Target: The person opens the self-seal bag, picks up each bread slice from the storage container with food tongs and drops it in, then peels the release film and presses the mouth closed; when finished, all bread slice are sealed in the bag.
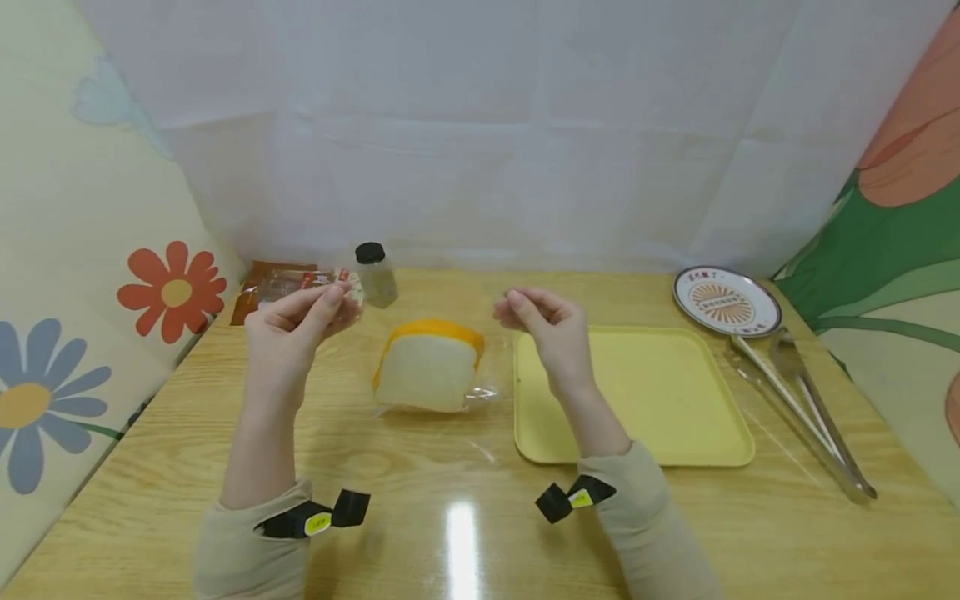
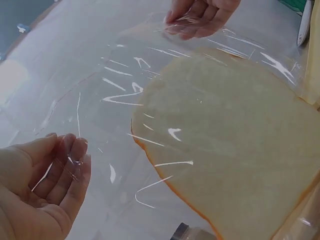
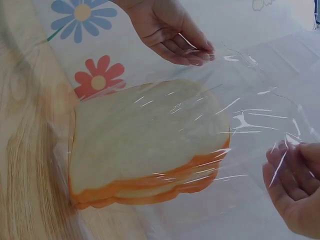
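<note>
In the head view, I have the bread (image 1: 431, 371) between the left hand (image 1: 296, 335) and the right hand (image 1: 549, 332). Left wrist view: both pinch clear plastic (image 2: 117, 125); I'd spread it evenly. Right wrist view: the plastic covers the bread, so I'd pull gently

White glare streaks the wooden table (image 1: 405, 483) and clear film (image 3: 247, 122).
</note>
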A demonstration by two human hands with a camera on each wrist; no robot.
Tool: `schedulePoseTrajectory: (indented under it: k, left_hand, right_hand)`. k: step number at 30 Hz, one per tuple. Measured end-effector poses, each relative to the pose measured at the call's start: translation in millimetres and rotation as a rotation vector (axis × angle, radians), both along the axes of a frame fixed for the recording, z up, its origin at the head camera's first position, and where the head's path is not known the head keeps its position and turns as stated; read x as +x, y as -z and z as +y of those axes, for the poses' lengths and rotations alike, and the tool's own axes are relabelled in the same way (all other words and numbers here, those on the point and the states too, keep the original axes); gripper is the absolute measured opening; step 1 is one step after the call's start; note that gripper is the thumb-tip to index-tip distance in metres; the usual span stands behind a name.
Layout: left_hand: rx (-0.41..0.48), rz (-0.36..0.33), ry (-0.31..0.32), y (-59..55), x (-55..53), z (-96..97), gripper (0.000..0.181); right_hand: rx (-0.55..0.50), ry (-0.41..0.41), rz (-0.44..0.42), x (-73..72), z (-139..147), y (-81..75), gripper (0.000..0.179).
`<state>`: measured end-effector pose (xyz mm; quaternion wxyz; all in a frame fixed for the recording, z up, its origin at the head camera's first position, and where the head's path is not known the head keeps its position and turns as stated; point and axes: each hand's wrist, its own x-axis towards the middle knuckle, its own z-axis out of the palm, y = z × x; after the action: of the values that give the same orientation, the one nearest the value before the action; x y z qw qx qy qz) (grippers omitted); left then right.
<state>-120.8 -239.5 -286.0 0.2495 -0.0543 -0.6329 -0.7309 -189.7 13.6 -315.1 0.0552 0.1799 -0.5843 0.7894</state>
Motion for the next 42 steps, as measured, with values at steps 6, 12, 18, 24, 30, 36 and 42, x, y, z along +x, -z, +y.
schedulePoseTrajectory:
  k: [6, 12, 18, 24, 30, 36, 42]
  left_hand:
    - [0.048, 0.007, -0.044, 0.2, 1.5, 2.2, 0.013]
    - [0.117, 0.043, -0.041, -0.3, 1.6, 2.6, 0.011]
    - [0.139, 0.026, 0.027, -0.8, 5.5, -1.0, 0.013]
    - [0.075, -0.031, 0.101, -3.8, 9.5, -6.8, 0.014]
    - [0.076, -0.113, 0.176, -6.2, 11.0, -8.7, 0.013]
    - [0.092, -0.128, 0.17, -5.2, 9.7, -7.4, 0.014]
    - [0.088, -0.12, 0.147, -5.9, 8.1, -4.9, 0.013]
  right_hand:
    - [-0.055, -0.008, 0.007, 1.7, -1.3, -2.8, 0.021]
    - [-0.083, -0.006, 0.011, 2.6, 0.5, -6.6, 0.016]
    - [-0.067, 0.002, -0.01, 2.8, 2.9, -7.6, 0.018]
    - [-0.041, 0.019, -0.057, 2.2, 3.5, -8.3, 0.015]
    - [-0.032, 0.029, -0.108, 0.8, 7.2, -9.2, 0.012]
    - [0.076, 0.04, -0.145, -1.9, 11.3, -17.3, 0.024]
    - [0.236, 0.25, 0.143, -4.9, 10.1, -43.6, 0.027]
